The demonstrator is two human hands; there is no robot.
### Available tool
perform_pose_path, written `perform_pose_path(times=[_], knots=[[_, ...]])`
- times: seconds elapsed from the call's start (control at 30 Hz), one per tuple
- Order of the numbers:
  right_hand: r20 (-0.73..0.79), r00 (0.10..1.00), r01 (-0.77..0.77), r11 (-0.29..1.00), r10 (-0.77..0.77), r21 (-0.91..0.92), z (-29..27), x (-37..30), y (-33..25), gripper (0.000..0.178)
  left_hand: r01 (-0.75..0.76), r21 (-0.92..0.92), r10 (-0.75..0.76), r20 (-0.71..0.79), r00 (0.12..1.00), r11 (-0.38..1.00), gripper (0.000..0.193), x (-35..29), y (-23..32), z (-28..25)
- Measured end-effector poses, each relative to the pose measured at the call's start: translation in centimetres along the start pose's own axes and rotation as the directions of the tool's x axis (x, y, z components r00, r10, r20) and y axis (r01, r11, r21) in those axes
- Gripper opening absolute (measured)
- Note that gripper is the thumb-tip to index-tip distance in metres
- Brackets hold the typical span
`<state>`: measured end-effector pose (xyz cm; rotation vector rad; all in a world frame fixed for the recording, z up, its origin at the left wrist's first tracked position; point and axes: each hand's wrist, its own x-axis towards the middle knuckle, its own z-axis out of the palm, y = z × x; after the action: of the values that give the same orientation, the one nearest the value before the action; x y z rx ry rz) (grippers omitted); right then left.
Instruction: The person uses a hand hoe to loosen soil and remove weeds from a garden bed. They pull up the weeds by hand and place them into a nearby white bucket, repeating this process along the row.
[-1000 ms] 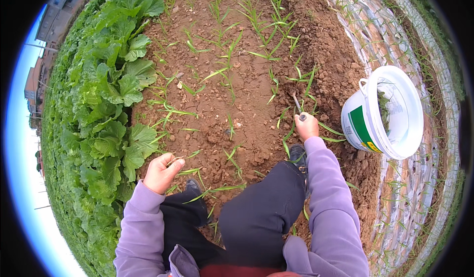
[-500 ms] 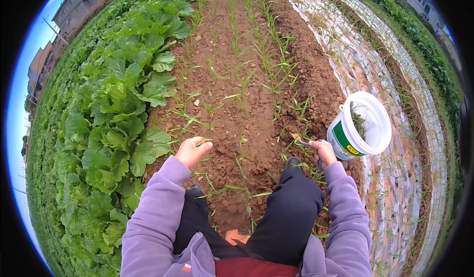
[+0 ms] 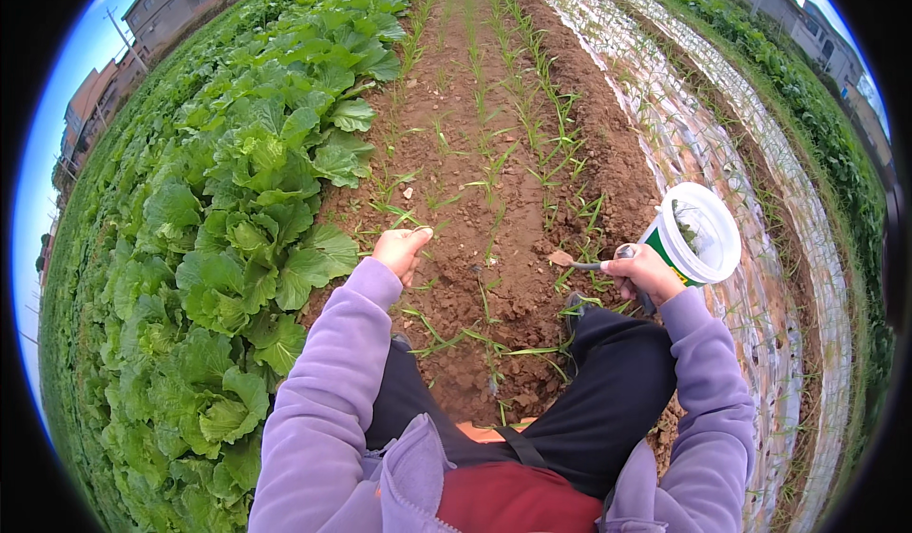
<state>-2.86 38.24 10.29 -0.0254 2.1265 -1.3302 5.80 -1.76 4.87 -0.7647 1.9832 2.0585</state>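
My right hand is wrapped round the handle of a small hand trowel, its soil-brown blade pointing left over the loose earth. Right beside that hand, a white bucket with a green label leans toward me. Some green leaves and pale, thin material show inside it. To the left, my left hand is held above the soil with thumb and fingers pinched together. What it pinches, if anything, is too small to tell. Young narrow-leaved seedlings stand and lie in the brown soil between my hands.
Large leafy green vegetables crowd the left side. Seedling rows run away from me along the brown bed. On the right, plastic-covered strips have plants poking through. An orange thing shows between my legs.
My left hand has moved a little farther out. The right hand has turned and the trowel blade now shows more fully, pointing left. The whole view has shifted slightly.
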Motion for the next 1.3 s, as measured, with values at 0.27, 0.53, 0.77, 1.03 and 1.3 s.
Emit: perform_pose_path(times=[0.27,0.53,0.77,1.03,1.3], knots=[[0.112,0.988,-0.088,0.989,0.102,-0.12,4.6,1.0,1.4,0.025,-0.06,0.025,0.065,-0.506,0.86,0.998,0.024,5.3,-3.5,-12.9],[0.08,0.98,-0.151,0.939,0.184,-0.308,5.4,2.2,4.4,0.025,0.352,0.348,-0.001,-0.709,0.705,0.869,0.03,4.9,-16.0,-29.9],[0.057,0.978,-0.151,0.871,0.2,-0.468,7.1,3.8,3.7,0.026,0.21,0.027,-0.139,-0.664,0.735,0.977,0.013,4.9,-15.3,-28.1],[0.065,0.982,-0.095,0.767,0.175,-0.634,7.8,3.6,3.1,0.024,0.335,0.398,-0.101,-0.505,0.857,0.854,0.035,5.9,-16.3,-27.0],[0.105,0.976,-0.034,0.605,0.193,-0.796,7.3,3.3,3.0,0.029,0.473,0.663,-0.218,-0.433,0.875,0.58,0.021,7.0,-17.2,-28.0]])
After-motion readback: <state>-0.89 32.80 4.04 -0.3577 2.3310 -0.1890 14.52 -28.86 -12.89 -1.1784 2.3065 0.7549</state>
